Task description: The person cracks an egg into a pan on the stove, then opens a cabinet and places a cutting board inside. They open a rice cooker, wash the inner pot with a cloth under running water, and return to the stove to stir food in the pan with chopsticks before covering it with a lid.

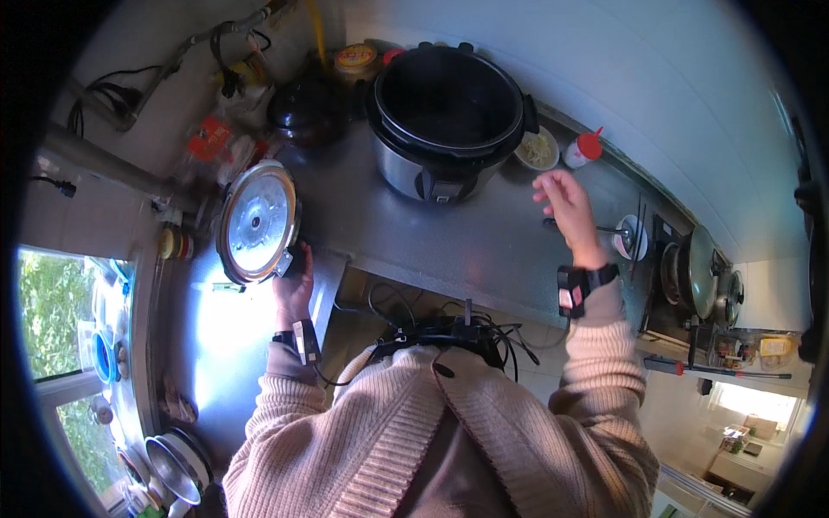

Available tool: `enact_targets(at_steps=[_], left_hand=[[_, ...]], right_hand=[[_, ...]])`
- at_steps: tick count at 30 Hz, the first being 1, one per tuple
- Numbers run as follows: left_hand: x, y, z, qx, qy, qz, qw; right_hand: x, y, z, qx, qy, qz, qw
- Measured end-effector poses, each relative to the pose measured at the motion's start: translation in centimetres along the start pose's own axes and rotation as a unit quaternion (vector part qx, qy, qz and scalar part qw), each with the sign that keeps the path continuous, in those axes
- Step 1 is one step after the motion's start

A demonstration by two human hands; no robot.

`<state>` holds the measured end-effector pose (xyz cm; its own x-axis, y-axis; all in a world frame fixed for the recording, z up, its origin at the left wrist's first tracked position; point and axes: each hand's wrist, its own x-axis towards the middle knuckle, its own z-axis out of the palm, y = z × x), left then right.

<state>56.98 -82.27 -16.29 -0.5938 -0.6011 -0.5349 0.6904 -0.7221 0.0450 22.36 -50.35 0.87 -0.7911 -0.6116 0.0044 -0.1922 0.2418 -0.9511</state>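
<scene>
My left hand (pixel 295 291) grips the lid of an electric pressure cooker (pixel 257 217) by its rim side. The lid is tilted, its shiny metal underside towards me. Across the counter (pixel 363 233) stands the electric pressure cooker (pixel 431 171), lidless, its dark interior too dim to make out. My right hand (pixel 567 204) hovers to the right of the cooker with bent fingers and holds nothing. Near it are a bowl of pale shredded food (pixel 539 149) and a white bottle with a red cap (pixel 583 149). A dark-handled utensil (pixel 605 229) reaches from below my right hand to a small bowl (pixel 633 239) with chopsticks.
A dark lidded pot (pixel 304 113) and a jar (pixel 356 58) stand at the back left, beside plastic packages (pixel 210 139). Cooking pans (pixel 703 275) stand at the far right. Metal basins (pixel 173 469) lie lower left near the window. Cables (pixel 511 330) hang before my body.
</scene>
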Motion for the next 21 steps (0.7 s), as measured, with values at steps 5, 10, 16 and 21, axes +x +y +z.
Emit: enact_targets(at_steps=[5,10,16,21], left_hand=[[-0.3,-0.3,-2.1,-0.004,0.028,-0.003,1.0],[-4.1,-3.1,-0.2,0.191,0.025,-0.187,0.963],[-2.0,-8.1,13.5,0.684,-0.263,0.021,0.68],[1.6,-14.3,22.9,0.802,-0.118,0.264,0.522]], right_hand=[[4.4,-0.4,0.3,0.026,-0.031,0.016,0.999],[7.4,0.8,-0.2,0.064,-0.003,0.037,0.997],[13.2,1.2,0.5,0.033,-0.059,0.079,0.995],[17.4,1.6,0.7,-0.102,-0.058,0.104,0.988]])
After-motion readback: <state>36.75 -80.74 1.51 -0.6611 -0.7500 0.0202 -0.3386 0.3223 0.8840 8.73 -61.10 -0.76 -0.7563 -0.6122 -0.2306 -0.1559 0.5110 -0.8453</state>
